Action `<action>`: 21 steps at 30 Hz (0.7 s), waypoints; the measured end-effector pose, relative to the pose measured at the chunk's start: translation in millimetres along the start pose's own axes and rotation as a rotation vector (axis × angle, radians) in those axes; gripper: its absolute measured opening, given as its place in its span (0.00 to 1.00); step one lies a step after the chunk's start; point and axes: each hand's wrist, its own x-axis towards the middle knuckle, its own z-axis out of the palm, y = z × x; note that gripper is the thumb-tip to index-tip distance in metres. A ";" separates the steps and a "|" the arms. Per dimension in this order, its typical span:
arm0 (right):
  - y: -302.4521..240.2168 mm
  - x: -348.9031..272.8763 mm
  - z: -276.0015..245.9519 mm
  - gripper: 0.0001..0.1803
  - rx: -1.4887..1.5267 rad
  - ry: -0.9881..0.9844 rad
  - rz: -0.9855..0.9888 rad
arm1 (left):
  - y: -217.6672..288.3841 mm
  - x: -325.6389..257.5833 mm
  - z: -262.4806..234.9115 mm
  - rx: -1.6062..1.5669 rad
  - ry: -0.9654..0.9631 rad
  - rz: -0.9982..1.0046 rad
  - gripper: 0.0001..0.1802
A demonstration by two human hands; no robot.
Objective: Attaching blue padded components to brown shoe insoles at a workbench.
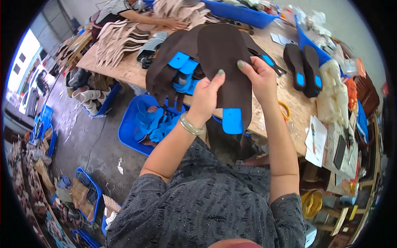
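At the right end of the wooden worktable, a tall bundle of pale cream pieces wrapped in clear plastic (pixel 333 93) is standing just beside the dark insoles. Below it, a white rectangular sheet of paper (pixel 316 140) is lying at the table's edge, its marks too small to make out, and a dark flat rectangular device (pixel 340 151) is resting on more white sheets close by; its face is showing nothing. Crumpled clear plastic bags (pixel 316 18) are sitting at the far right corner.
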 end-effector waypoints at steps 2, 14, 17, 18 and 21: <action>2.0 -3.3 -9.2 0.13 -0.048 0.069 0.000 | -4.6 -0.8 4.1 -0.048 -0.047 -0.067 0.18; 5.0 -40.3 -25.5 0.12 0.237 0.092 0.106 | -29.2 -8.0 22.8 0.149 -0.050 0.140 0.17; 5.7 -39.1 -30.7 0.10 0.374 0.063 0.184 | -29.9 -8.5 23.6 0.049 -0.069 0.082 0.18; 3.7 -39.4 -32.7 0.09 0.463 0.016 0.262 | -29.6 -8.9 23.4 -0.031 -0.074 0.023 0.18; 5.6 -38.8 -34.3 0.06 0.557 -0.056 0.288 | -23.2 -9.1 16.9 -0.029 -0.129 -0.035 0.19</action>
